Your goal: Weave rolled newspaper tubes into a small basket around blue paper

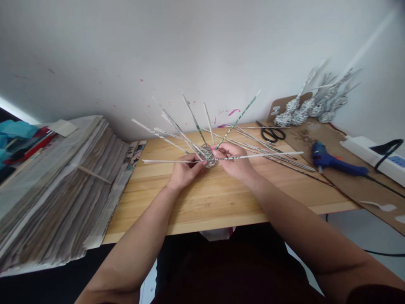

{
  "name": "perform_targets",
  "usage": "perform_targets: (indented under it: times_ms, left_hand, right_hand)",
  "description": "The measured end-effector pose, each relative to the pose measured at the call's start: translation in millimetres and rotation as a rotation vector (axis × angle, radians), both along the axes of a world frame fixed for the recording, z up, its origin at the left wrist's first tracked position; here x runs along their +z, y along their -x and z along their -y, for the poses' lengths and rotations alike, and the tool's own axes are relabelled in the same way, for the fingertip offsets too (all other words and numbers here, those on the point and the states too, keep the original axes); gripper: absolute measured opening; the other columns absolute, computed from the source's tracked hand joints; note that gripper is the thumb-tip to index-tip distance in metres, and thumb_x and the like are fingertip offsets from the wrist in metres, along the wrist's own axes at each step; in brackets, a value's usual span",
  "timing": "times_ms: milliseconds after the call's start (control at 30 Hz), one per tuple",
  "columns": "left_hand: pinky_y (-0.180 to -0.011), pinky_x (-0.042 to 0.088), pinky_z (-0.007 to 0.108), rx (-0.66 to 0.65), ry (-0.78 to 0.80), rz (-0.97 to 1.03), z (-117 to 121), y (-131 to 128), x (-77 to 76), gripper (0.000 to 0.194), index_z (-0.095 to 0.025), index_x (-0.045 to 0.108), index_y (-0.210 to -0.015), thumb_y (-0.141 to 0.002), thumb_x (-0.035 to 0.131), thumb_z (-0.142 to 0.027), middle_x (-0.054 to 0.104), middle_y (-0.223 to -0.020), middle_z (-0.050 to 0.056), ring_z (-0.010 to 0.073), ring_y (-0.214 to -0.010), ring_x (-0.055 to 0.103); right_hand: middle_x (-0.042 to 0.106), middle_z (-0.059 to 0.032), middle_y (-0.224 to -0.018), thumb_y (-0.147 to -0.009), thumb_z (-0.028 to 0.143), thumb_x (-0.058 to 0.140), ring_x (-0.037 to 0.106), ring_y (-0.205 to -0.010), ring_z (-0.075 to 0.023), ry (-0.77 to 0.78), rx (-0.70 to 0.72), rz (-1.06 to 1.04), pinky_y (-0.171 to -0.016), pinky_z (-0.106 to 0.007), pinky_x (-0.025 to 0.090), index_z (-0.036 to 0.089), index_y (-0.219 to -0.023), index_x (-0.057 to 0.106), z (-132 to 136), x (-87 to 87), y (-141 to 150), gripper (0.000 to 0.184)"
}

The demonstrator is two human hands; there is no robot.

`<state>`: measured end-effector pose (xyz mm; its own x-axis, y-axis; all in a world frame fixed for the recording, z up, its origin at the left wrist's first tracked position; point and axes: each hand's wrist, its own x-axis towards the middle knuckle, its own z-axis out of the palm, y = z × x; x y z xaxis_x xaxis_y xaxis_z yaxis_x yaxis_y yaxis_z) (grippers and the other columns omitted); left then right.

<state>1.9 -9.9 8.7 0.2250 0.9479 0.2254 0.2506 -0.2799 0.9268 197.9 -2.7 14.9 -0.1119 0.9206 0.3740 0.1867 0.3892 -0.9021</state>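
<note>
Both hands meet at a small woven hub of rolled newspaper tubes [207, 153] above the wooden table [221, 198]. Long paper tubes fan out from the hub, up and to both sides. My left hand [185, 171] grips the hub from the left, fingers curled round it. My right hand [232, 160] pinches the hub and one horizontal tube [272, 155] from the right. A green-striped tube [240, 118] points up and right.
A thick stack of newspapers [53, 194] fills the left. Loose paper tubes [275, 152], black scissors [272, 134] and a blue glue gun [335, 162] lie to the right on brown cardboard [354, 190]. Woven paper pieces [310, 107] lean on the wall; a white power strip [376, 158] lies far right.
</note>
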Motion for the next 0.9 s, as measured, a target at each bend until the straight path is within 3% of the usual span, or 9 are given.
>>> perform_targets:
  times_ms: [200,333,433,567,700,900]
  left_hand:
    - [-0.060,0.047,0.024,-0.024,-0.061,-0.022,-1.2,0.8,-2.0,0.024,-0.016,0.071,-0.083,-0.082,0.074,-0.040,0.070,-0.077,0.004,0.0132,-0.063,0.057]
    - [-0.061,0.048,0.025,-0.043,-0.051,-0.020,-0.8,0.1,-0.9,0.024,-0.016,0.072,-0.085,-0.083,0.073,-0.040,0.070,-0.077,0.005,0.0141,-0.063,0.059]
    - [-0.062,0.049,0.026,-0.066,-0.068,-0.038,-0.2,0.4,-0.9,0.023,-0.016,0.074,-0.086,-0.084,0.073,-0.039,0.072,-0.078,0.006,0.0151,-0.065,0.061]
    - [-0.065,0.051,0.027,-0.064,-0.063,-0.039,-1.0,2.4,-3.1,0.024,-0.017,0.076,-0.091,-0.084,0.073,-0.040,0.075,-0.083,0.007,0.0174,-0.070,0.065]
    - [-0.068,0.052,0.027,-0.054,-0.077,-0.030,-2.4,2.9,-4.3,0.023,-0.017,0.075,-0.089,-0.083,0.074,-0.039,0.075,-0.085,0.007,0.0182,-0.074,0.066]
    - [-0.055,0.044,0.025,-0.001,-0.023,0.037,-2.6,-1.5,-2.6,0.031,-0.018,0.066,-0.076,-0.080,0.076,-0.047,0.064,-0.063,0.001,0.0129,-0.055,0.055]
  right_hand:
    - [0.076,-0.0064,-0.102,-0.092,0.026,0.058,0.067,-0.076,-0.0158,-0.029,0.094,0.049,-0.067,-0.029,0.055,0.023,-0.111,0.078,-2.2,-2.0,-3.0,0.028]
    - [0.071,-0.0058,-0.099,-0.091,0.026,0.064,0.063,-0.076,-0.0147,-0.152,0.060,0.139,-0.068,-0.028,0.053,0.023,-0.114,0.078,-1.9,-0.8,-5.0,0.027]
    - [0.069,-0.0051,-0.095,-0.091,0.020,0.062,0.063,-0.079,-0.0153,-0.191,0.115,0.258,-0.070,-0.028,0.051,0.023,-0.115,0.077,-0.6,0.9,-6.7,0.029]
    - [0.068,-0.0043,-0.093,-0.086,0.014,0.063,0.062,-0.075,-0.0145,-0.184,0.111,0.305,-0.069,-0.027,0.050,0.021,-0.101,0.076,1.3,0.6,-6.9,0.022]
    - [0.067,-0.0020,-0.082,-0.082,0.025,0.069,0.060,-0.068,-0.0135,-0.126,0.052,0.192,-0.061,-0.025,0.047,0.020,-0.084,0.070,1.1,0.1,-3.5,0.005]
    - [0.059,0.0024,-0.058,-0.075,0.039,0.071,0.054,-0.051,-0.0126,0.186,0.014,-0.176,-0.048,-0.024,0.041,0.021,-0.072,0.063,-4.4,4.2,-1.6,0.020]
